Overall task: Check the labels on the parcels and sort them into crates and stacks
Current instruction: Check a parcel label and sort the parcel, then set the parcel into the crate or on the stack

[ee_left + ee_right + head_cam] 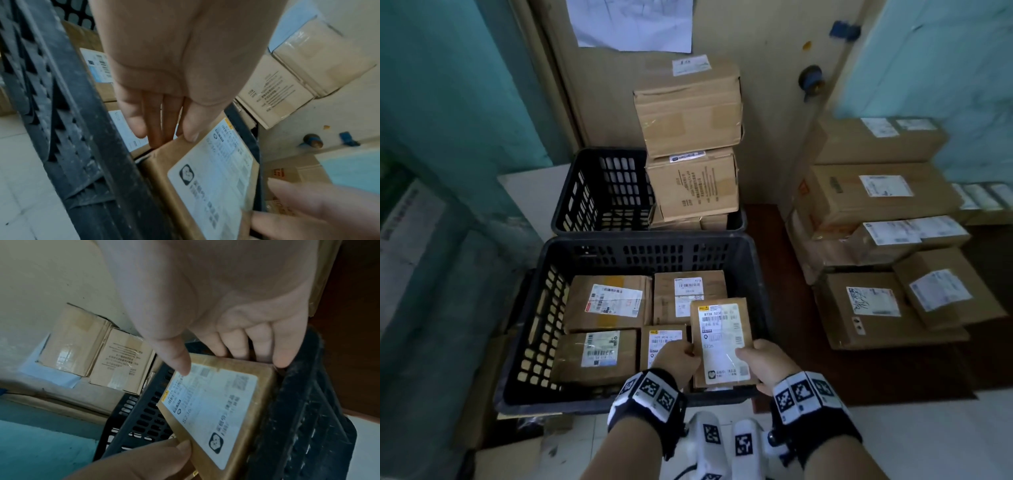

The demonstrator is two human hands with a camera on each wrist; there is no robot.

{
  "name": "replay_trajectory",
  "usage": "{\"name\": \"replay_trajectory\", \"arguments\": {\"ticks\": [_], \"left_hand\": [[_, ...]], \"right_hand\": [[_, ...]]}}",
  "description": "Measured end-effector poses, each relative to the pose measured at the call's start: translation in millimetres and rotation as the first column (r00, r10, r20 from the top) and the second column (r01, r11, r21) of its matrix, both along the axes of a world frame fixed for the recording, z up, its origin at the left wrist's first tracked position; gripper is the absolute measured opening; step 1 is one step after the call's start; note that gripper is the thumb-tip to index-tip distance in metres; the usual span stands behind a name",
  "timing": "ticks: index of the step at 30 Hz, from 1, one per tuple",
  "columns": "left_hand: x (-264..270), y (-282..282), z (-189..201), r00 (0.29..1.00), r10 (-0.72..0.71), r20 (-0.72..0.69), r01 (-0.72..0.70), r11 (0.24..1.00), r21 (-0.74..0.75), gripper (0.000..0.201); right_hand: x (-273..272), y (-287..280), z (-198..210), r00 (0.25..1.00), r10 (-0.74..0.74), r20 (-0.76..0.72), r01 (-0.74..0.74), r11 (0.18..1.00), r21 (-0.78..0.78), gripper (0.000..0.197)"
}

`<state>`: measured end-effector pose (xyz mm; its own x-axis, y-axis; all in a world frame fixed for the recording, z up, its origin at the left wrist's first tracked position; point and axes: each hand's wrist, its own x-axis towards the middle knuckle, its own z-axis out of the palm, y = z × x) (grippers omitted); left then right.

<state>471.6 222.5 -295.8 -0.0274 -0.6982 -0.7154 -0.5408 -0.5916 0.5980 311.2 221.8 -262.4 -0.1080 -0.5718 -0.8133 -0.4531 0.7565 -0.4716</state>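
Parcel [722, 342] with the big white label [724, 337] is held over the near right corner of the front crate [524, 329], label up, its long side pointing away from the person. It is gripped at its near end by both hands, the left hand [679, 359] pinching the left edge and the right hand [767, 363] curled round the right edge, with neither hand nearer than the other. It looks ready to be laid flat beside the small parcel [664, 339] in that crate
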Motion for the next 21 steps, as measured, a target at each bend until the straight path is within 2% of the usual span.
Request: {"name": "replay_trajectory", "arguments": {"ticks": [3, 7, 10, 16, 20, 21], "left_hand": [[2, -14, -13, 0.990, -0.121, 0.066, 0.121, 0.993, 0.010, 0.027], [4, -25, -31, 0.983, -0.173, 0.065, 0.168, 0.983, 0.079, 0.009], [4, -30, -44, 0.974, -0.202, 0.104, 0.187, 0.972, 0.141, 0.020], [2, -37, -56, 0.951, -0.275, 0.142, 0.247, 0.951, 0.185, 0.002], [-4, -38, -63, 0.934, -0.310, 0.181, 0.274, 0.941, 0.199, 0.020], [-6, -38, -65, 0.931, -0.310, 0.193, 0.273, 0.942, 0.194, 0.018]], "right_hand": [[3, -12, -3, 0.996, 0.075, -0.043, -0.074, 0.997, 0.030, 0.018], [6, -26, -13, 0.971, 0.198, -0.137, -0.189, 0.979, 0.079, 0.032], [10, -35, -19, 0.952, 0.250, -0.176, -0.226, 0.963, 0.144, 0.036], [16, -47, -39, 0.903, 0.373, -0.215, -0.338, 0.923, 0.182, 0.038], [16, -48, -55, 0.878, 0.424, -0.222, -0.377, 0.899, 0.225, 0.029], [16, -49, -60, 0.873, 0.433, -0.226, -0.383, 0.894, 0.233, 0.028]]}}
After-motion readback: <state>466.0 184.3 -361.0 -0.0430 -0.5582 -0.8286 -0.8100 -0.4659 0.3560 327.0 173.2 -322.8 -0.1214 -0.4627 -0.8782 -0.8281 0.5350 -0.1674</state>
